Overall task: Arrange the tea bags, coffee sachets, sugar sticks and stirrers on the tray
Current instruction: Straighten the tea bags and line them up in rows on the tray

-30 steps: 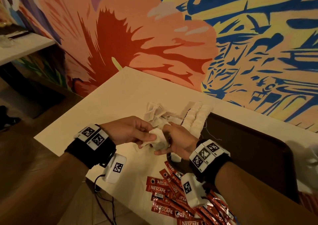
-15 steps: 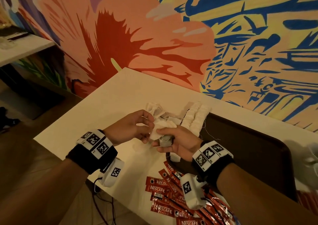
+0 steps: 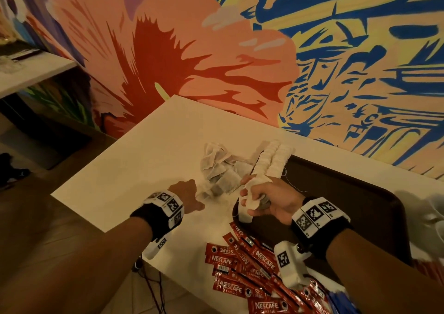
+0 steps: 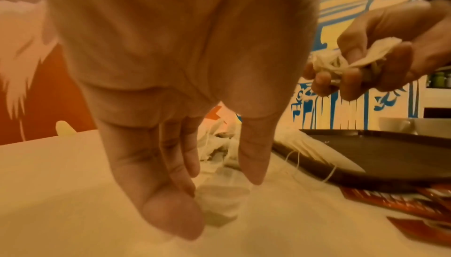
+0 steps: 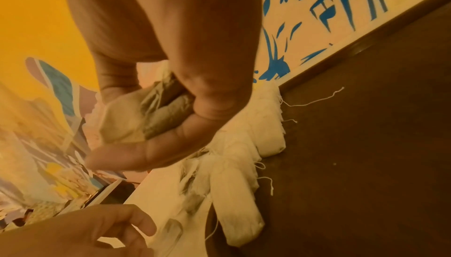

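My right hand (image 3: 252, 197) grips a small bunch of white tea bags (image 3: 245, 214) just above the left edge of the dark brown tray (image 3: 348, 205); in the right wrist view the bunch (image 5: 136, 122) sits crumpled between fingers and thumb. Two neat rows of tea bags (image 3: 271, 160) lie along that tray edge. My left hand (image 4: 214, 199) hangs with fingers straight over a loose tea bag (image 4: 227, 213) on the white table (image 3: 144, 157), at the near side of the loose tea bag pile (image 3: 216, 167). It holds nothing.
Red Nescafe coffee sachets (image 3: 240, 265) lie scattered at the table's near edge, below my right wrist. Loose threads trail onto the tray. A painted wall stands close behind the table. A white cup (image 4: 395, 124) stands beyond the tray.
My left hand has let go of the bunch and dropped left to the table by the loose pile. My right hand keeps the bunch and has shifted slightly right toward the tray.
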Tool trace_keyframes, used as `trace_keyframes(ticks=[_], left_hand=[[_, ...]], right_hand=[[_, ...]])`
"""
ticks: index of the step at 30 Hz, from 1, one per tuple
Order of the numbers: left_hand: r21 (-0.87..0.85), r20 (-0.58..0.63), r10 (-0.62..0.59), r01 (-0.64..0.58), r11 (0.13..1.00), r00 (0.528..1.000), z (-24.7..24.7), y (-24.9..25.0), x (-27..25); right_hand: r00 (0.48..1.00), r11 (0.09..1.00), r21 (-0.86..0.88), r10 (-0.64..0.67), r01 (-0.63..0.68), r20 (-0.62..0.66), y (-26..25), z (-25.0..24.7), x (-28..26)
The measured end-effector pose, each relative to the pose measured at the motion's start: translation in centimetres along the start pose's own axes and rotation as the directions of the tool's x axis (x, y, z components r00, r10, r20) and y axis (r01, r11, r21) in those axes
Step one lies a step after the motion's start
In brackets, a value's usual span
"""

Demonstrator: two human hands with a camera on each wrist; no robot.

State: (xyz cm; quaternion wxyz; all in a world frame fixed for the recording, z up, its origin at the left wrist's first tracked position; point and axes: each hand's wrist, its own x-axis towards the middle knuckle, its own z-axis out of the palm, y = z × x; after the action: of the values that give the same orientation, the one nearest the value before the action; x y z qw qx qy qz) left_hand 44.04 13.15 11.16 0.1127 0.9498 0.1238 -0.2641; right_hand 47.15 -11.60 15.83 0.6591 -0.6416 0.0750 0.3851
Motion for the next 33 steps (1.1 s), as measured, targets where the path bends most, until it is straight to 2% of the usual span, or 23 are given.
trace_keyframes(ticks=[4,8,10,12,16,19,21,24,27,29,30,31,33], left_hand=[[0.038,-0.049,0.011,-0.009,0.999,0.999,1.2,0.7,0.1],[0.017,0.005,-0.014,0.014,1.0,1.0,0.8,0.6,-0.3],[-0.056,0.037,0.028,-0.026,0.998,0.999,0.0,0.6,-0.8],[-0.188,0.067,0.135,-0.12,0.975,0.989,-1.2,0.9,-1.6],[-0.428,0.162,0.386,-0.288,0.857,0.908,-3.6,2.6,-3.8],[-0.588,0.199,0.504,-0.309,0.747,0.84,-4.4,4.0,-4.8],[-0.638,0.192,0.536,-0.31,0.705,0.822,-4.5,4.6,-5.0],[-0.689,0.174,0.531,-0.282,0.667,0.829,-4.1,5.2,-4.8],[-0.753,0.183,0.515,-0.217,0.621,0.837,-3.6,5.6,-4.3],[-0.792,0.157,0.448,-0.159,0.59,0.88,-3.5,5.9,-3.4],[-0.781,0.13,0.384,-0.145,0.607,0.914,-3.4,5.9,-2.5],[-0.731,0.089,0.299,-0.142,0.667,0.95,-3.3,5.7,-1.4],[-0.54,0.01,0.127,-0.101,0.836,0.992,-2.9,5.1,1.1]], right_hand=[[1.0,0.999,0.046,0.012,-0.011,-0.021,0.9,-0.1,-0.7],[0.997,0.988,0.138,0.077,-0.074,-0.017,1.8,0.1,-1.2],[0.993,0.978,0.179,0.118,-0.112,-0.025,2.3,0.2,-1.2],[0.99,0.97,0.209,0.136,-0.124,-0.041,2.8,0.4,-1.1],[0.996,0.974,0.211,0.091,-0.085,-0.017,2.8,0.9,-1.2],[0.989,0.977,0.206,0.026,-0.057,0.148,2.4,1.3,-2.2],[0.961,0.981,0.186,0.005,-0.059,0.278,2.2,1.5,-2.8],[0.937,0.999,0.041,0.018,-0.035,0.349,1.9,1.8,-3.1],[0.974,0.998,0.001,0.059,-0.061,0.221,2.1,1.3,-2.2],[0.99,0.996,0.06,0.062,-0.07,0.126,2.4,0.7,-1.7],[0.992,0.994,0.088,0.062,-0.072,0.106,2.5,0.4,-1.5],[0.993,0.992,0.109,0.061,-0.071,0.097,2.5,0.1,-1.5],[0.994,0.987,0.141,0.059,-0.072,0.094,2.5,-0.5,-1.4]])
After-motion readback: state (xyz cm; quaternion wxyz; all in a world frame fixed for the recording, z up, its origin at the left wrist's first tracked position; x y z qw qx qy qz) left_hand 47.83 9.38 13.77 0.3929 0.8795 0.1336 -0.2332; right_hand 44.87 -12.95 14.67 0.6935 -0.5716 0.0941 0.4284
